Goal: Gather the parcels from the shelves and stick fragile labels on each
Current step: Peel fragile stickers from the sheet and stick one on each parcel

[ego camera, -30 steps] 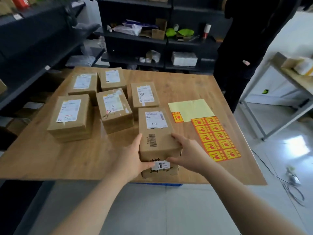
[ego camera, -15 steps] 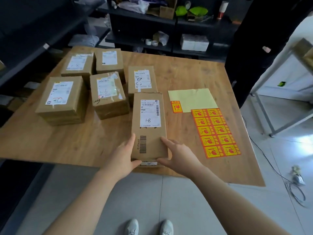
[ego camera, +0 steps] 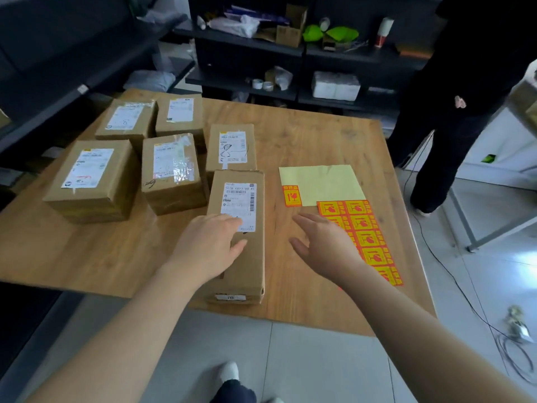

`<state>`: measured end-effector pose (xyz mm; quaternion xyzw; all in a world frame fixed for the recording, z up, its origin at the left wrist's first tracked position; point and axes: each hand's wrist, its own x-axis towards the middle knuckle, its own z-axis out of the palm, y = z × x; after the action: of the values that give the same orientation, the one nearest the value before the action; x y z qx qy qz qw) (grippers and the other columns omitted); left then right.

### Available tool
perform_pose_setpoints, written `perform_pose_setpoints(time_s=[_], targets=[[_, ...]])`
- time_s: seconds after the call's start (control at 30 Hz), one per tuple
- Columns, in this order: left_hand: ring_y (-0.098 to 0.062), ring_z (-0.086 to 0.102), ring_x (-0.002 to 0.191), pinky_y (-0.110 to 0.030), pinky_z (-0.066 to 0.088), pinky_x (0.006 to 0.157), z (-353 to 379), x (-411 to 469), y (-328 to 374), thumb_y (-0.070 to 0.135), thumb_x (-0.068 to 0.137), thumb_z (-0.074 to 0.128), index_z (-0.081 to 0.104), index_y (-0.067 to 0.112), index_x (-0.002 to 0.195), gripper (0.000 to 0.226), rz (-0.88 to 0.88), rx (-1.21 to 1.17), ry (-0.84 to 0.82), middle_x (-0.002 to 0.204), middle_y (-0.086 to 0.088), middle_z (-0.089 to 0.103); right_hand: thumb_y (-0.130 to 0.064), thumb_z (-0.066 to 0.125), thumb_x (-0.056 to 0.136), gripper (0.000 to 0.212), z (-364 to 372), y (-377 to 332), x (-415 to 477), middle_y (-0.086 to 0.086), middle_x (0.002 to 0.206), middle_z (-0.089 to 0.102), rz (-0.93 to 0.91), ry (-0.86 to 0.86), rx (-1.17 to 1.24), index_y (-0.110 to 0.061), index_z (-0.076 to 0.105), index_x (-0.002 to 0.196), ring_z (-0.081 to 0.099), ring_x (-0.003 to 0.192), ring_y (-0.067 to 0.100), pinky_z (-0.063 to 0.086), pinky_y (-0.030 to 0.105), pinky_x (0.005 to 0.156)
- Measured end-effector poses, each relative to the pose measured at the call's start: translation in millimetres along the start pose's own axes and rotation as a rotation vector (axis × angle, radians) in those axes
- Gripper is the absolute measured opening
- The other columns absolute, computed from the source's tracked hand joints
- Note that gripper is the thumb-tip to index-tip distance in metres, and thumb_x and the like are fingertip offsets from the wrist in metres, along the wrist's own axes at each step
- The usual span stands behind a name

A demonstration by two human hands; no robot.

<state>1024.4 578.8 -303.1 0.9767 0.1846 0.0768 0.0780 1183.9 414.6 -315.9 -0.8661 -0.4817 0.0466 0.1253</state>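
A long brown parcel [ego camera: 247,257] with a white shipping label lies flat at the table's near edge. My left hand [ego camera: 207,247] rests palm-down on its top, fingers spread. My right hand [ego camera: 325,242] hovers open to the right of it, over the near edge of a sheet of orange-yellow fragile labels [ego camera: 366,228]. A pale yellow backing sheet [ego camera: 319,181] with one single fragile label [ego camera: 292,196] lies behind that sheet. Several other brown parcels [ego camera: 171,173] sit grouped on the table's left half.
The wooden table [ego camera: 319,135] fills the middle. Dark shelving [ego camera: 290,53] with boxes, tape rolls and bags stands behind and to the left. A person in dark clothes [ego camera: 453,112] stands at the far right corner. Cables [ego camera: 514,338] lie on the tiled floor.
The parcel went from held upright at the table edge to lying flat. Both hands let go: the left slid onto its top, the right moved off toward the label sheet.
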Motion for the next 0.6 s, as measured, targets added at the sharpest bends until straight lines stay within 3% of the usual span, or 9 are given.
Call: perform_pose_setpoints(time_s=[0.1,0.27,0.4,0.47,0.6], targets=[[-0.019,0.057,0.099,-0.033,0.045,0.08,0,38,1,0.043,0.091,0.05,0.061,0.019,0.119,0.038,0.023,0.011,-0.019,0.11,0.002,0.065,-0.032,0.056,0.092,0.043,-6,16,20,-0.001,0.138,0.053,0.055,0.017,0.012,-0.017,0.053,0.132,0.052,0.121,0.026,0.048,0.036,0.089],[-0.023,0.058,0.093,-0.035,0.045,0.074,3,109,-9,0.042,0.092,0.048,0.062,0.015,0.104,0.033,0.087,0.013,-0.065,0.094,-0.001,0.063,-0.031,0.057,0.091,0.043,-4,39,59,0.002,0.136,0.055,0.174,0.019,0.025,-0.015,0.055,0.131,0.055,0.119,0.025,0.047,0.035,0.091],[-0.022,0.055,0.086,-0.033,0.035,0.067,13,161,-16,0.039,0.093,0.048,0.059,0.015,0.092,0.026,0.108,0.021,-0.138,0.083,0.002,0.056,-0.035,0.054,0.092,0.046,5,58,87,0.001,0.14,0.051,0.271,-0.032,0.024,-0.017,0.052,0.135,0.052,0.123,0.023,0.046,0.033,0.094],[-0.026,0.057,0.091,-0.035,0.039,0.071,21,186,-19,0.036,0.094,0.048,0.059,0.013,0.093,0.026,0.116,0.024,-0.178,0.088,0.0,0.057,-0.035,0.054,0.092,0.046,12,68,99,0.002,0.141,0.051,0.307,-0.055,0.034,-0.017,0.051,0.135,0.051,0.124,0.023,0.045,0.033,0.095],[-0.028,0.057,0.103,-0.037,0.045,0.081,42,228,-22,0.033,0.094,0.049,0.059,0.014,0.118,0.032,0.102,0.007,-0.245,0.113,-0.006,0.062,-0.036,0.053,0.093,0.048,29,86,124,0.004,0.144,0.047,0.336,-0.122,0.029,-0.018,0.049,0.137,0.046,0.129,0.024,0.044,0.035,0.099]])
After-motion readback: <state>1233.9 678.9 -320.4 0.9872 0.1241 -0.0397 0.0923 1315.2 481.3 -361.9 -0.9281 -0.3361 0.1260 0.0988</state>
